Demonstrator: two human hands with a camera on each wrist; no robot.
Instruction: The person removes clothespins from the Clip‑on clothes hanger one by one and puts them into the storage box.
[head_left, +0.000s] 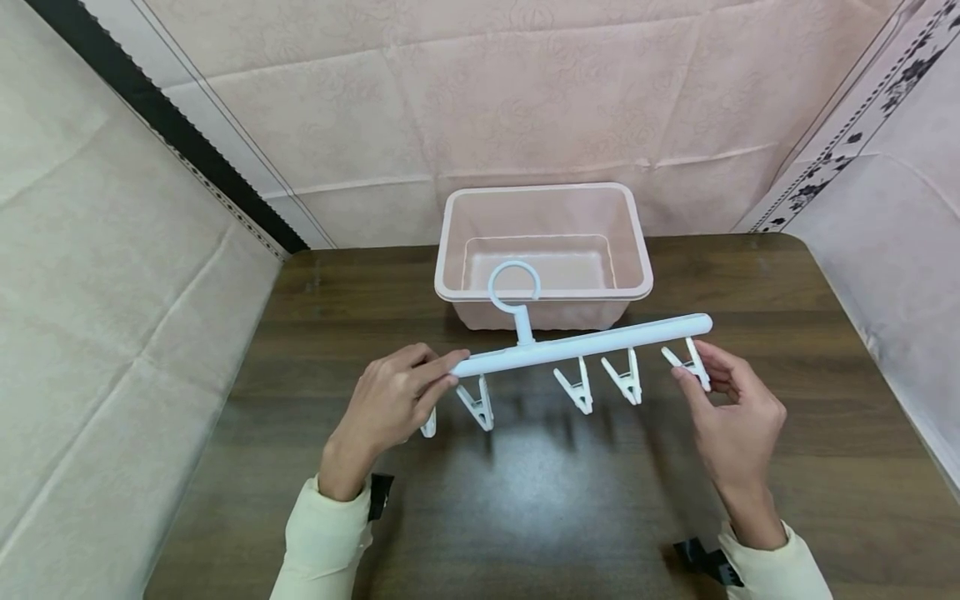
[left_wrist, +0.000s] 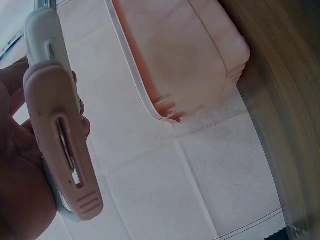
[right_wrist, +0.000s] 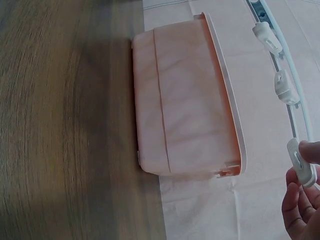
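Note:
A light blue clip hanger (head_left: 585,345) with a round hook is held up above the table, tilted so its right end is higher. My left hand (head_left: 390,396) grips the bar's left end, covering part of it. One clip (head_left: 429,423) shows partly below that hand; it looms close as a clip (left_wrist: 62,140) in the left wrist view. Several white clips (head_left: 576,390) hang along the bar. My right hand (head_left: 731,408) pinches the rightmost clip (head_left: 693,367) between thumb and fingers; that clip (right_wrist: 301,162) also appears in the right wrist view.
A pink plastic basin (head_left: 547,312) stands behind the hanger at the table's back edge, with no contents visible. The dark wooden table (head_left: 525,508) is bordered by pale patterned cloth (head_left: 525,100) at the back and sides.

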